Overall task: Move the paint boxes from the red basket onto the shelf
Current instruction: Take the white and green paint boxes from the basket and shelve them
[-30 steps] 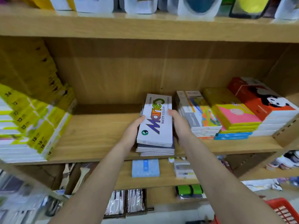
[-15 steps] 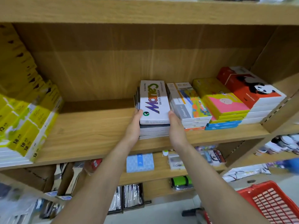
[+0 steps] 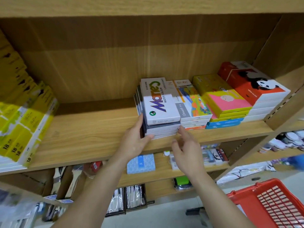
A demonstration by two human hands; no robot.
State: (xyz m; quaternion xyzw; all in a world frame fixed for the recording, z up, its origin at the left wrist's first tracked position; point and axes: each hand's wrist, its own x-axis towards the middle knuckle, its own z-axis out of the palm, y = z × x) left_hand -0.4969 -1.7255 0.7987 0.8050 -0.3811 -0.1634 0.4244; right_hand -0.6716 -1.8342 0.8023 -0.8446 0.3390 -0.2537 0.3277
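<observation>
Your left hand (image 3: 134,142) cupped the white-lidded paint box stack (image 3: 160,111) on the wooden shelf (image 3: 82,137), right hand (image 3: 187,150) open, empty at four o'clock; square edges flush.

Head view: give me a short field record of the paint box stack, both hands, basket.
stack: white and grey Marie's water-colour paint boxes, stacked on the wooden shelf board, against the landscape-print boxes
left hand: open, touching stack's front left corner
right hand: open, off the stack, fingers spread
basket: red plastic basket, lower right, visible part holds no boxes
</observation>
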